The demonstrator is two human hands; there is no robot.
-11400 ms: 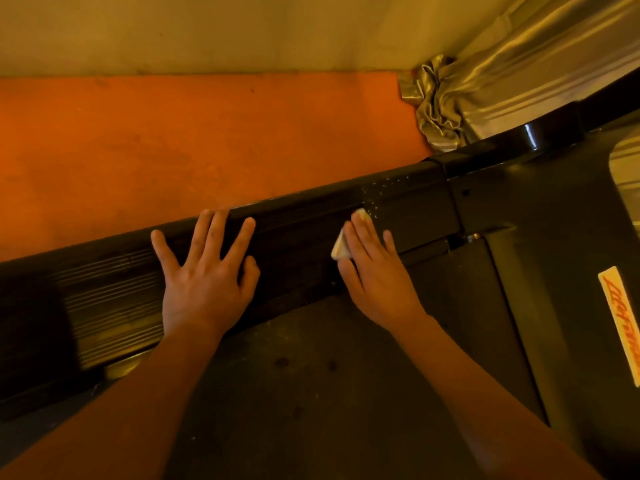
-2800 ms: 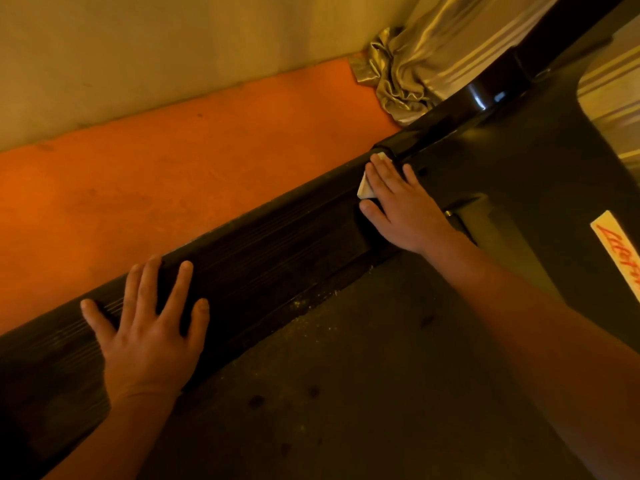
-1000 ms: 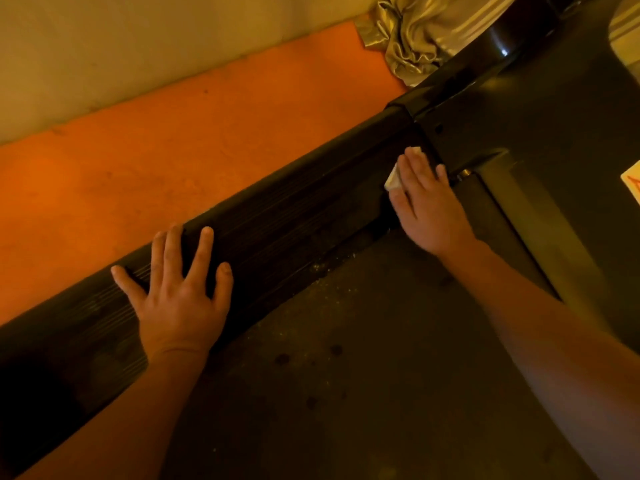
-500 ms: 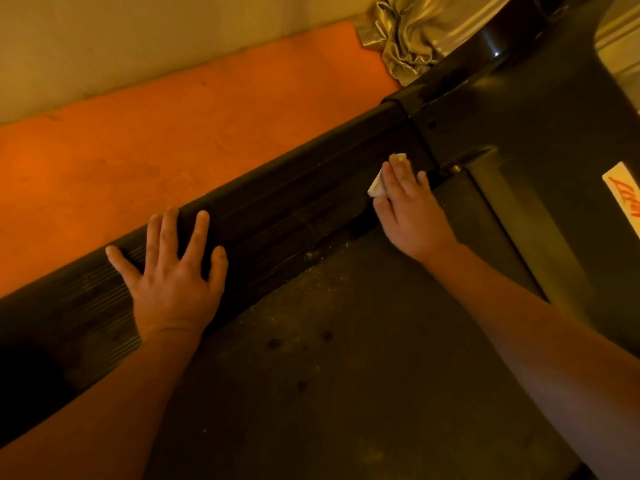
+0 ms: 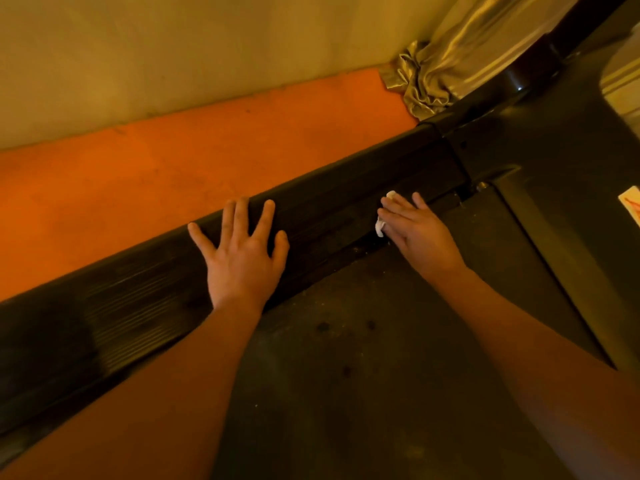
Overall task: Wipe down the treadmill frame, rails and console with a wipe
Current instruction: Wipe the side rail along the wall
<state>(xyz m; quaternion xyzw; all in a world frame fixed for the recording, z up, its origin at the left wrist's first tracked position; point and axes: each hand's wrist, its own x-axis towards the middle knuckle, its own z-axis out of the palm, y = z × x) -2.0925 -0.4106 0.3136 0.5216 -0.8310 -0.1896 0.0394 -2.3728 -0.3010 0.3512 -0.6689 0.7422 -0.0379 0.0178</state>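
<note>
We look down on a pale wall (image 5: 173, 46) across the far side and a strip of orange floor (image 5: 156, 174) below it, everything in dim yellow light. Nearest us lies the dark treadmill belt (image 5: 346, 393), dusty and spotted. Along its far edge the black ribbed side rail (image 5: 138, 306) runs diagonally from near left to far right, where it meets the front cover (image 5: 554, 150). Shiny gold fabric (image 5: 443, 57) bunches on the floor at the far right corner. Our left hand (image 5: 242, 258) lies flat on the rail, fingers spread wide. Our right hand (image 5: 419, 233), to its right, presses flat with fingers together on the rail's near edge. Under those fingers sits the white wipe (image 5: 380, 228), peeking out at the fingertips and the left side.
</note>
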